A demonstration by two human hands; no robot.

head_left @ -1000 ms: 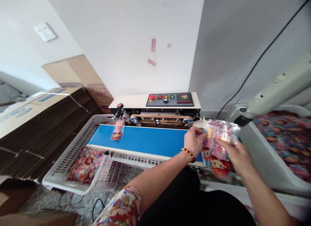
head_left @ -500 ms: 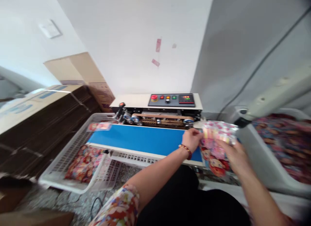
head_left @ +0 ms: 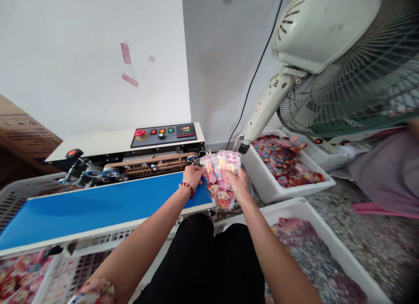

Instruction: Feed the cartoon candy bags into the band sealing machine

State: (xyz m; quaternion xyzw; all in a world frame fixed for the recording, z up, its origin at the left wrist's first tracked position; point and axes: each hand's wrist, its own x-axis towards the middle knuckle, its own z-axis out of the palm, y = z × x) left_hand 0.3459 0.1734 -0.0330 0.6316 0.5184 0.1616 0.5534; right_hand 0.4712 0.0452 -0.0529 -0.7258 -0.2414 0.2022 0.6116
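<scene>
At the right end of a blue conveyor belt, my left hand pinches the upper left edge of a clear plastic packet. My right hand is closed on another packet, which overlaps the first, its thumb across the front. Both packets carry a printed cartoon face with red hair and show pink and yellow pieces inside. Behind the belt stands a band sealing machine with rollers, a red stop button and a lit display.
White tubs of printed packets stand at right; another tub is nearer me. A large fan leans over them. A basket holds packets under the belt's left. A person's grey clothing shows at far right.
My view has swung right, bringing the fan and the near tub into sight. Both hands remain on the packets at the belt's right end; the two packets now show fanned apart.
</scene>
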